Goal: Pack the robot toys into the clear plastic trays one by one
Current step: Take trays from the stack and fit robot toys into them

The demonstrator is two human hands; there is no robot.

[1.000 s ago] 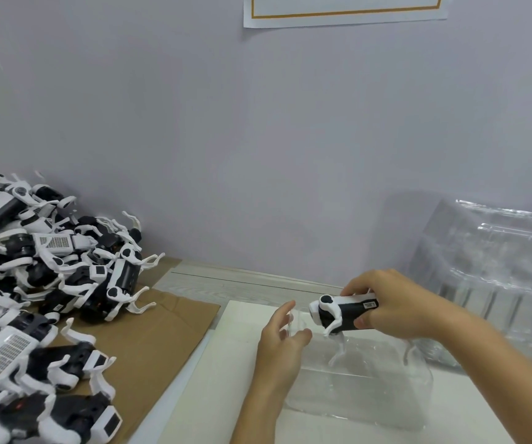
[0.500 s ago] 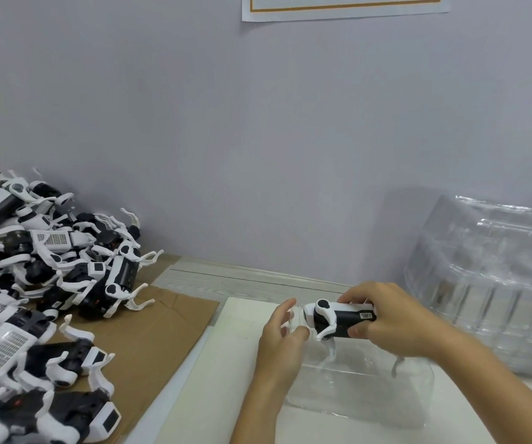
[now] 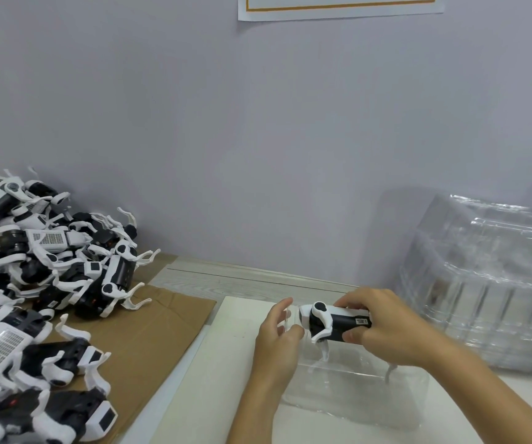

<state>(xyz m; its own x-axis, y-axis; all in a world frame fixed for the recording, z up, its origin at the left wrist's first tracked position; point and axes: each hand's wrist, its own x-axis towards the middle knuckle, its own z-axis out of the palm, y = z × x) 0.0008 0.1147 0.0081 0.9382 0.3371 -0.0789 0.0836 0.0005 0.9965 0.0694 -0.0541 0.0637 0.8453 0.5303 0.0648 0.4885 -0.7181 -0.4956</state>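
Right in the middle of the white board [image 3: 226, 373], the person's right hand [image 3: 386, 328] has its fingers and thumb wrapped around a black-and-white robot dog toy [image 3: 332, 322], holding it level just over the top of a clear plastic tray [image 3: 354, 395]. The toy's white legs hang down into the tray's opening, head end pointing left. The left hand [image 3: 277, 341] is at the tray's left end, fingers curled and pinching the thin clear rim beside the toy's head, pretty much touching it.

Off to the left there's a big heap of robot dog toys [image 3: 43, 277], all the same black-and-white kind, legs sticking out everywhere, piled on a flattened sheet of brown cardboard [image 3: 149, 331] that runs up against the white board. Far right, a tall stack of clear plastic trays [image 3: 489, 283] sits by the pale grey wall [image 3: 258, 139], well apart from the one in use. A strip of light wooden tabletop [image 3: 226, 280] shows behind the board, and the bottom of a paper notice with an orange border [image 3: 338, 8] hangs up top.
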